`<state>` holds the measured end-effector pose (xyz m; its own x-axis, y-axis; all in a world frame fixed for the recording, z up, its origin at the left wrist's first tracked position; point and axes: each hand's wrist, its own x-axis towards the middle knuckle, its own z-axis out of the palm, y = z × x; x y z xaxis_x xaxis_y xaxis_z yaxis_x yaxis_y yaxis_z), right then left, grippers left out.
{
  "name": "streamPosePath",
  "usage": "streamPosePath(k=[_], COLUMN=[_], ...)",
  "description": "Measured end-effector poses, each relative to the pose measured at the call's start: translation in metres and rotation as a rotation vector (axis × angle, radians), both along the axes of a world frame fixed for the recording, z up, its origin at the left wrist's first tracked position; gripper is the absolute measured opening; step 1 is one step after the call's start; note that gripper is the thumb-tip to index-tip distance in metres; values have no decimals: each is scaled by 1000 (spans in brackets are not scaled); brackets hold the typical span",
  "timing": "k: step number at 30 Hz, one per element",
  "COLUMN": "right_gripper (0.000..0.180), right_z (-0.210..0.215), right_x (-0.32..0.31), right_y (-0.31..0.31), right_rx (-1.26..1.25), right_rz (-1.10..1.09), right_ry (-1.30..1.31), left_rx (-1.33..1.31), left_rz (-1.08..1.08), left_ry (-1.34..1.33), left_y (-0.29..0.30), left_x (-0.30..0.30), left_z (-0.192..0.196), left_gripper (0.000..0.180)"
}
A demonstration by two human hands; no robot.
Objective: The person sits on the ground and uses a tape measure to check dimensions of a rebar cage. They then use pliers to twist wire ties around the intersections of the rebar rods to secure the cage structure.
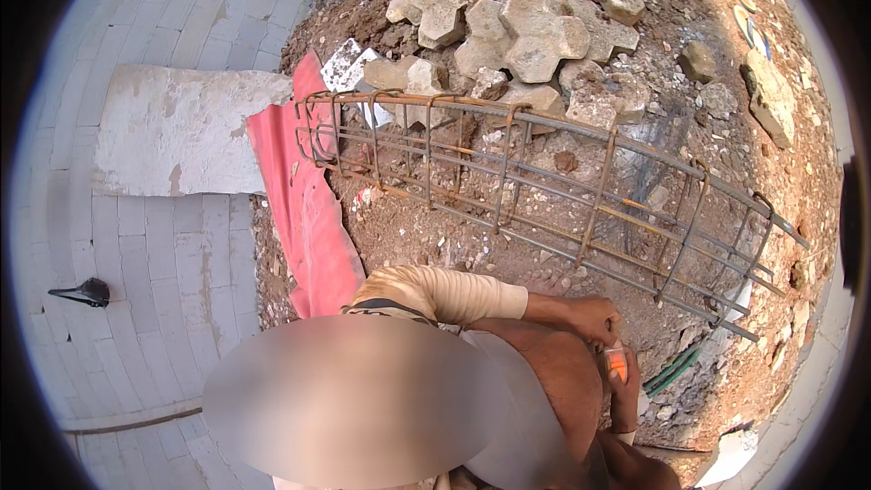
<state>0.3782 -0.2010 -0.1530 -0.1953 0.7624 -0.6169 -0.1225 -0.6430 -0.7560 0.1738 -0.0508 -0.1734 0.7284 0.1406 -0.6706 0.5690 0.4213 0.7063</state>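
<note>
Rebar cage (544,191) and rubble (517,27) lie far; my left hand (594,318) and right hand (624,390) together clamp a small orange object (617,363) near me.

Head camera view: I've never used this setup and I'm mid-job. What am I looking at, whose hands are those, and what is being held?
This is one picture from a wide fisheye camera worn on a person's head, looking down, so straight edges bend near the rim. No machine is here, only two bare hands.

Both hands meet at lower right. The left hand, on a cream-sleeved arm, and the right hand are together on a small orange and white object; what it is cannot be told.

Ahead, a rusty rebar cage lies on its side over reddish soil. Behind it is a heap of broken paving blocks. A red sheet and a pale slab lie at left, on paved ground.
</note>
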Motion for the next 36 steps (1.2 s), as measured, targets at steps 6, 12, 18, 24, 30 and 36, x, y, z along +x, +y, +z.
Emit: streamPosePath(k=[6,12,18,24,30,36], right_gripper=[71,73,69,65,66,64], right_z=[28,57,82,126,139,141], right_x=[-5,98,168,54,-31,-55], right_y=[43,26,54,110,164,187], right_rx=[152,101,-2,478,608,733], right_rz=[346,419,496,660,747,701], right_ry=[-203,-396,-226,-796,-803,-816], left_rx=[16,229,716,490,495,570], left_rz=[251,1298,2057,2155,2398,2388], left_ry=[-28,-191,-34,141,178,162], left_y=[10,145,109,138,118,133], left_x=[-64,-306,-648,-471,-450,-476], left_z=[23,121,162,18,1,4], left_gripper=[25,13,18,22,24,22])
